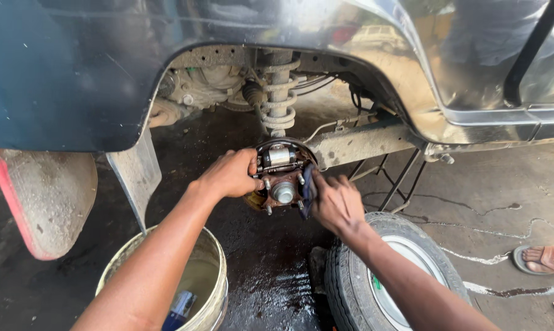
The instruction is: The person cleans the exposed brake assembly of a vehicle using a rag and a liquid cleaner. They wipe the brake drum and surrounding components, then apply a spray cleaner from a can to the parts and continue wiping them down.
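Observation:
A rusty brake hub assembly (282, 175) with a round centre cap, studs and springs sits in the open wheel arch of a dark car. My left hand (231, 173) grips its left edge, fingers curled around the backing plate. My right hand (337, 202) presses a dark blue rag (307, 190) against the hub's right side. A coil spring and strut (278, 98) rise above the hub.
A removed wheel with tyre (387, 270) lies on the wet concrete floor below my right arm. A dirty bucket (209, 276) with liquid stands at lower left. A jack stand (399, 178) props the car frame. Another person's sandalled foot (543, 258) is at right. A mud flap (136, 175) hangs left.

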